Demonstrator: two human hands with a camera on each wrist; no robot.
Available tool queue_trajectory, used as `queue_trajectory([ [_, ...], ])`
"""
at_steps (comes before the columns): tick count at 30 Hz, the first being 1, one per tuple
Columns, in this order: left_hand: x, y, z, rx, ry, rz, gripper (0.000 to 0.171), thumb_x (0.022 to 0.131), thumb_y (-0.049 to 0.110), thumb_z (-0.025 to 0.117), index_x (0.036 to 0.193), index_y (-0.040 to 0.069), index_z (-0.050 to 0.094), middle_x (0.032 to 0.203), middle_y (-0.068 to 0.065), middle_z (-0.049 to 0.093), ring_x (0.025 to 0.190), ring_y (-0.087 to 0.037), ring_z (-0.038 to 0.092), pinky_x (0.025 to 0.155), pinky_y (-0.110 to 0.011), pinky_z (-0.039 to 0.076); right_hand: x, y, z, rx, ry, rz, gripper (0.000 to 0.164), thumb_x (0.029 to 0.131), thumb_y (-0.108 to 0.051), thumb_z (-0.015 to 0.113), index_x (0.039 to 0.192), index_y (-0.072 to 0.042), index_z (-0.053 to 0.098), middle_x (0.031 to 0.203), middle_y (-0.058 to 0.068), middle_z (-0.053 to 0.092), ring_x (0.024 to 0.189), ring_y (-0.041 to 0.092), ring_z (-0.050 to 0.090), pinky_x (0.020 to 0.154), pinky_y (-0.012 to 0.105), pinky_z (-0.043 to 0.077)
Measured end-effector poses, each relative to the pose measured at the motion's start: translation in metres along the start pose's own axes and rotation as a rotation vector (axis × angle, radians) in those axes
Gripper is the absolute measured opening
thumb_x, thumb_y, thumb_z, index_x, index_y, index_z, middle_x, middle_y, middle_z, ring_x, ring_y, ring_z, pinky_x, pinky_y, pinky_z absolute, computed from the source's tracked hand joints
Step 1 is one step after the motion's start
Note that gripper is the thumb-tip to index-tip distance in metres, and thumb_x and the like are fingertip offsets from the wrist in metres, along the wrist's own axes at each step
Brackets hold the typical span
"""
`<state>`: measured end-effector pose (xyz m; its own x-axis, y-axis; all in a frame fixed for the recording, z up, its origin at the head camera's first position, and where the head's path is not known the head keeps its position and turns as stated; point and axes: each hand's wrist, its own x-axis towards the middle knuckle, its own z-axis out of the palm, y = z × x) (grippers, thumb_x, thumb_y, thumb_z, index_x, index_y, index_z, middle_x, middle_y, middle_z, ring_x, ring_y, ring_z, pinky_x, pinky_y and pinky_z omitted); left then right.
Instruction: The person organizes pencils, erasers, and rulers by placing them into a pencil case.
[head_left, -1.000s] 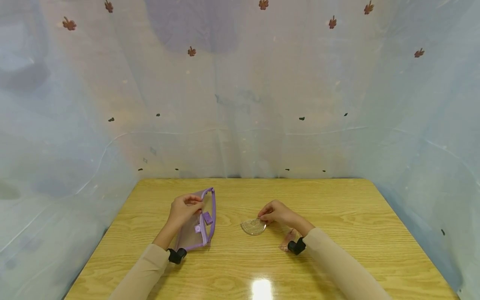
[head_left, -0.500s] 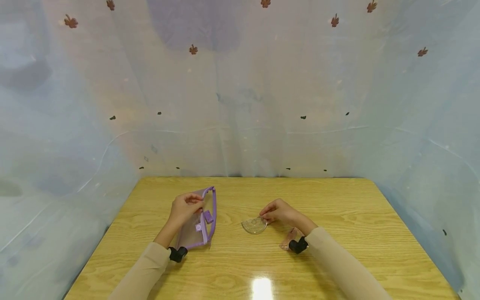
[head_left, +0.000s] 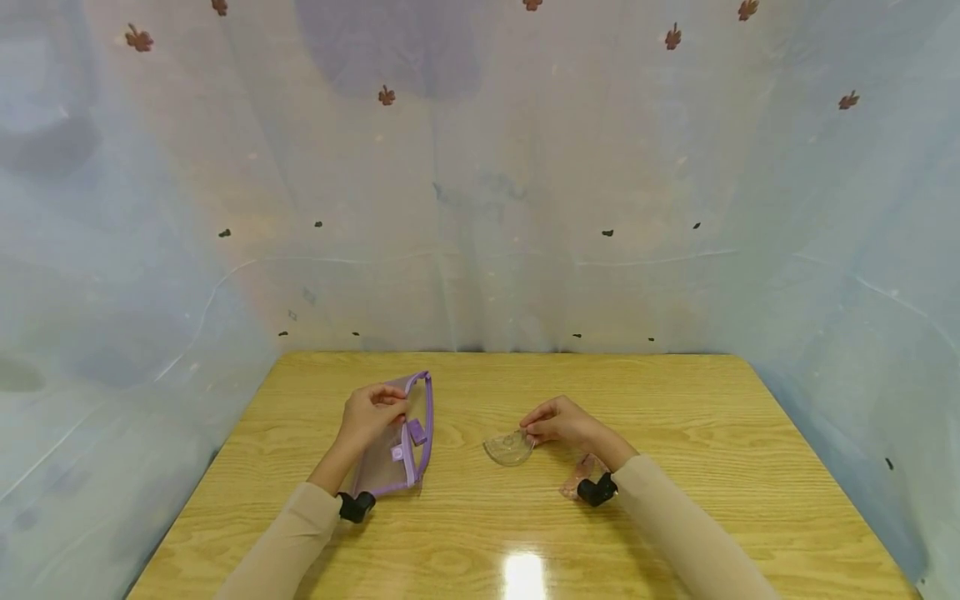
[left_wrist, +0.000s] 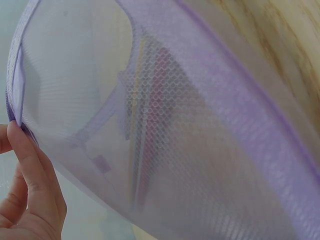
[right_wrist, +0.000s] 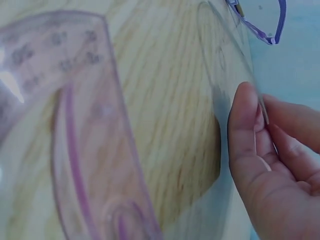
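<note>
My left hand [head_left: 371,415] pinches the upper edge of a purple mesh zip pouch [head_left: 378,471], whose mouth gapes toward the right. Through the mesh in the left wrist view, slim yellow and red-pink items [left_wrist: 155,100] show inside. A clear half-round protractor [head_left: 507,450] hangs from my right hand [head_left: 558,421], pinched between thumb and fingers at one corner. In the right wrist view it stands almost edge-on, its thin rim [right_wrist: 240,55] pointing at the pouch. Beneath my right wrist lies a pink see-through measuring piece [right_wrist: 95,45] with printed numbers and a curved side.
Both hands work over a wood-grain table [head_left: 465,533], with a bright light reflection near its front edge. A pale patterned curtain [head_left: 480,208] hangs behind the table and along its sides. Black wrist cameras [head_left: 596,490] are strapped to both wrists.
My right hand and the clear protractor have shifted very slightly to the right. The left hand keeps its hold on the pouch edge, and the head view has tilted a little.
</note>
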<state>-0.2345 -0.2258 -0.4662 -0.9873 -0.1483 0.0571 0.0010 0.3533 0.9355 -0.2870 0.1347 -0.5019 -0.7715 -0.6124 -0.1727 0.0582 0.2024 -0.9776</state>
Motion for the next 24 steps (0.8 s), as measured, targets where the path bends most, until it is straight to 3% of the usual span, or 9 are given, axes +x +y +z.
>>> queue_trajectory([
  [10, 0.0002, -0.0024, 0.0015, 0.003, 0.003, -0.002, 0.015, 0.085, 0.004, 0.077, 0.097, -0.003, 0.071, 0.082, -0.008, 0.07, 0.066, -0.015, 0.068, 0.065, -0.033, 0.062, -0.0037, 0.0011, -0.0004, 0.145, 0.01, -0.002, 0.03, 0.098, 0.006, 0.055, 0.122, 0.024, 0.054, 0.116, 0.03, 0.065, 0.088, 0.017, 0.07, 0.083, 0.033, 0.06],
  [24, 0.0014, -0.0038, 0.001, -0.001, -0.01, -0.006, 0.017, 0.086, 0.006, 0.076, 0.1, -0.003, 0.071, 0.088, -0.013, 0.07, 0.069, -0.017, 0.07, 0.068, -0.035, 0.062, -0.0041, 0.0012, -0.0027, 0.269, 0.082, -0.019, 0.031, 0.099, 0.007, 0.054, 0.124, 0.026, 0.051, 0.112, 0.022, 0.068, 0.094, 0.019, 0.069, 0.088, 0.034, 0.058],
])
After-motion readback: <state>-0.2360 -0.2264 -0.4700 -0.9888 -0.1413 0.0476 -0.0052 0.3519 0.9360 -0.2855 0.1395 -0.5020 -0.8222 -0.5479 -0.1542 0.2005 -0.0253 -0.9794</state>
